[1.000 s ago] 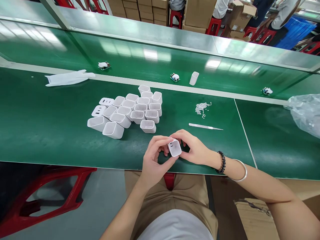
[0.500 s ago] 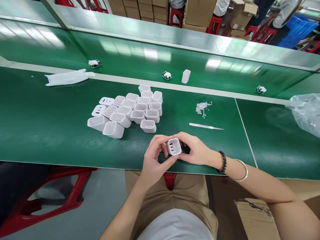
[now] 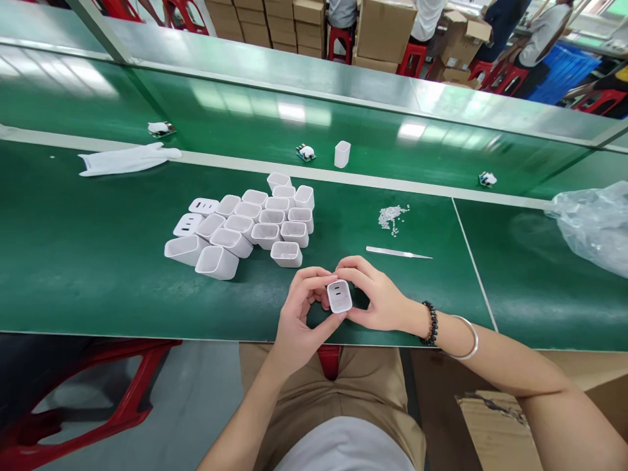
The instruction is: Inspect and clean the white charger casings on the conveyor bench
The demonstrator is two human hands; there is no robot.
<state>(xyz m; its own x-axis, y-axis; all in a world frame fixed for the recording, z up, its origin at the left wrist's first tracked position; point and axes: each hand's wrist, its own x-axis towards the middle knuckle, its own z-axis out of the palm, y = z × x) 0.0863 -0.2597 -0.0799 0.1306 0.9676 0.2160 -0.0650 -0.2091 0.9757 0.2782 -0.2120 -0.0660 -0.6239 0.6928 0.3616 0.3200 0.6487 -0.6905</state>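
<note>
Between both hands, near the bench's front edge, I hold a white plastic charger housing point(image 3: 339, 297), its slotted inner face turned up toward me. My left hand point(image 3: 307, 311) is closed on its left side, fingers at the top and thumb below. My right hand point(image 3: 375, 297) pinches the same housing from the right. Beyond them, slightly right, lie metal tweezers point(image 3: 398, 252) and a small heap of tiny clear pieces point(image 3: 391, 216). Several similar white housings point(image 3: 217, 262) stand in a cluster to the left, mostly with their open ends up; two show slotted faces point(image 3: 187, 225).
A white glove point(image 3: 128, 159) lies at far left. Along the back are small circuit boards point(image 3: 306, 153) and a lone white housing point(image 3: 342, 154). A clear plastic bag point(image 3: 596, 226) rests at right. A metal rail point(image 3: 255, 69) runs behind the green bench point(image 3: 98, 288).
The housing has tilted slightly in my hands, so fewer of its slots show. Both hands keep their hold. The whole view has shifted a little.
</note>
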